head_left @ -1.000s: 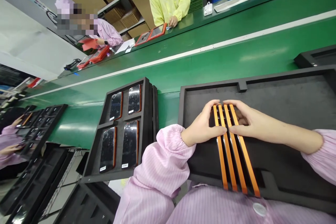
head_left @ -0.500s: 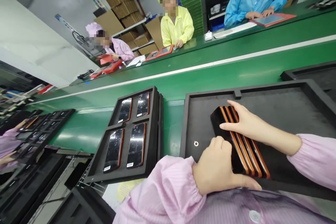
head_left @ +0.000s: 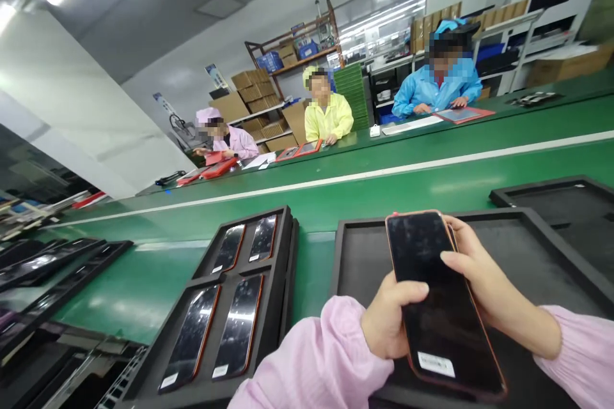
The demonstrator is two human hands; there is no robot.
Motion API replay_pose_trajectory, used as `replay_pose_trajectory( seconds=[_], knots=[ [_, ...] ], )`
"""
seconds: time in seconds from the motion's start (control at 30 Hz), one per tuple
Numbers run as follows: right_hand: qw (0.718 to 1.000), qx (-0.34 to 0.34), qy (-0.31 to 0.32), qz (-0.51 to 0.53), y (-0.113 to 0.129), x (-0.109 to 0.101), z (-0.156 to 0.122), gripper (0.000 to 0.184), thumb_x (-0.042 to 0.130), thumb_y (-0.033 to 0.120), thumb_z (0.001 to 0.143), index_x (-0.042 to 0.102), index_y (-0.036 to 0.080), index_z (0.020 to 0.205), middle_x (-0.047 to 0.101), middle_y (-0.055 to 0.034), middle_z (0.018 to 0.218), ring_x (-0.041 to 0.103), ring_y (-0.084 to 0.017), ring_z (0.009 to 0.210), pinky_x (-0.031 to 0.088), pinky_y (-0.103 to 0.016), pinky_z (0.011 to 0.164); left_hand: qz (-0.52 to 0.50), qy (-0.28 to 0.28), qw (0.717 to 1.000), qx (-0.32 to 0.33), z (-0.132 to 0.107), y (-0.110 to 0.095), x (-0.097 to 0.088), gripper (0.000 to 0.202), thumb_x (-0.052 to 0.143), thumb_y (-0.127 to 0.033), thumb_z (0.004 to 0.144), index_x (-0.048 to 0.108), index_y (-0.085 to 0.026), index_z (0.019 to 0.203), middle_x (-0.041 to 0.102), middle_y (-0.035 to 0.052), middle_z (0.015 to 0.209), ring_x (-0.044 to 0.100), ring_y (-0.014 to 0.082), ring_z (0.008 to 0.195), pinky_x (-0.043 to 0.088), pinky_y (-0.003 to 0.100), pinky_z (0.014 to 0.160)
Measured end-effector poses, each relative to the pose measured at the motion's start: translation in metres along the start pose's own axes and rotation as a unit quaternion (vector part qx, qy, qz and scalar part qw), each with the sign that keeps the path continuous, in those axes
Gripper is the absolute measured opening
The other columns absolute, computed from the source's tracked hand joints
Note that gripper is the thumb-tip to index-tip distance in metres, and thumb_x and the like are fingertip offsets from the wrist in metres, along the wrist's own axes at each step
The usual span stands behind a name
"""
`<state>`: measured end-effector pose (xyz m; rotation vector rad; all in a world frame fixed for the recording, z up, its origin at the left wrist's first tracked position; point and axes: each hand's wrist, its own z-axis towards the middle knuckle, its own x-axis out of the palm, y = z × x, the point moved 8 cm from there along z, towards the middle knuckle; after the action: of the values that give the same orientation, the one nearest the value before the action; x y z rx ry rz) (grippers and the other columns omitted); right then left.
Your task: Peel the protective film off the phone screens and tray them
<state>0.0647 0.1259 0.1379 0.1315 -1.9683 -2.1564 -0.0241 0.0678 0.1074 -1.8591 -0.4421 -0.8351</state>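
Both of my hands hold a stack of smartphones [head_left: 444, 307] above a black foam tray. The top phone faces me with its dark screen up, and a white label sits near its lower end. My left hand [head_left: 391, 319] grips the left edge, thumb on the screen. My right hand [head_left: 480, 275] wraps the right edge, thumb also on the glass. Behind the top phone, the orange edge of another shows at the upper right; the rest of the stack is hidden. The black tray [head_left: 357, 249] lies below my hands.
To the left, a stacked black tray [head_left: 283, 255] carries several orange-edged phones in compartments. Another black tray [head_left: 575, 198] lies at the right. A green bench [head_left: 326, 198] crosses the view, with people [head_left: 330, 115] seated beyond it. More trays [head_left: 115, 252] stand at the far left.
The phones have turned from showing their orange edges to lying screen toward me, raised closer. My left hand has shifted from their lower end to the left side. The view has tilted up.
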Motion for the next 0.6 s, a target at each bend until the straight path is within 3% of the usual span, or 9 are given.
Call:
replay_pose_trajectory(
  seconds=[0.13,0.2,0.27,0.37,0.47,0.53,0.6],
  knots=[
    [0.982,-0.02,0.054,-0.18,0.01,-0.023,0.015,0.065,0.058,0.077,0.067,0.06,0.024,0.106,0.06,-0.0127,0.12,0.054,-0.035,0.113,0.044,-0.049,0.098,0.006,-0.037,0.999,0.013,-0.001,0.011,0.002,0.045,0.069,-0.012,0.048,0.067,-0.014,0.093,0.068,0.0048,0.079,0.062,0.0198,0.072,0.046,0.031,0.071],
    [0.969,-0.012,0.086,-0.233,0.016,-0.029,0.023,0.064,0.056,0.077,0.07,0.065,0.024,0.105,0.065,-0.0116,0.111,0.06,-0.034,0.103,0.048,-0.049,0.094,0.027,-0.047,0.999,0.0,-0.001,0.015,0.001,0.046,0.067,-0.008,0.046,0.068,-0.014,0.092,0.067,0.0037,0.078,0.059,0.0166,0.068,0.044,0.028,0.067],
    [0.958,-0.033,0.117,-0.26,0.025,-0.025,0.028,0.052,0.059,0.07,0.072,0.07,0.026,0.097,0.068,-0.0093,0.104,0.063,-0.031,0.096,0.051,-0.046,0.089,0.039,-0.047,0.998,-0.012,0.0,0.017,0.0,0.047,0.066,-0.007,0.043,0.069,-0.014,0.09,0.067,0.0034,0.077,0.057,0.0155,0.067,0.042,0.026,0.064],
    [0.933,-0.156,0.129,-0.299,0.047,-0.011,0.027,0.027,0.059,0.051,0.082,0.073,0.028,0.08,0.069,-0.0067,0.098,0.066,-0.027,0.091,0.054,-0.041,0.083,0.059,-0.054,0.996,-0.033,0.004,0.02,-0.006,0.049,0.068,-0.007,0.04,0.069,-0.014,0.088,0.066,0.0021,0.075,0.054,0.0143,0.066,0.038,0.024,0.061],
    [0.871,-0.329,0.092,-0.354,0.064,-0.005,0.007,0.024,0.051,0.03,0.09,0.072,0.031,0.078,0.071,-0.004,0.092,0.067,-0.024,0.086,0.055,-0.041,0.08,0.069,-0.061,0.994,-0.056,0.006,0.024,-0.013,0.053,0.072,-0.008,0.039,0.069,-0.014,0.091,0.063,0.0003,0.073,0.05,0.0121,0.062,0.034,0.023,0.058],
    [0.827,-0.395,0.123,-0.38,0.059,-0.004,-0.018,0.023,0.05,0.025,0.092,0.07,0.033,0.084,0.072,0.0,0.086,0.067,-0.023,0.084,0.053,-0.042,0.086,0.052,-0.059,0.994,-0.077,0.003,0.027,-0.014,0.057,0.07,-0.007,0.04,0.068,-0.014,0.097,0.066,0.001,0.077,0.052,0.0124,0.065,0.036,0.024,0.062],
    [0.805,-0.412,0.187,-0.383,0.044,-0.007,-0.047,0.016,0.053,0.03,0.092,0.069,0.034,0.093,0.072,0.004,0.083,0.068,-0.02,0.08,0.053,-0.038,0.091,0.034,-0.065,0.991,-0.112,-0.004,0.031,-0.016,0.064,0.069,-0.005,0.043,0.066,-0.017,0.105,0.068,0.0017,0.085,0.056,0.0137,0.07,0.038,0.026,0.069]
  ],
)
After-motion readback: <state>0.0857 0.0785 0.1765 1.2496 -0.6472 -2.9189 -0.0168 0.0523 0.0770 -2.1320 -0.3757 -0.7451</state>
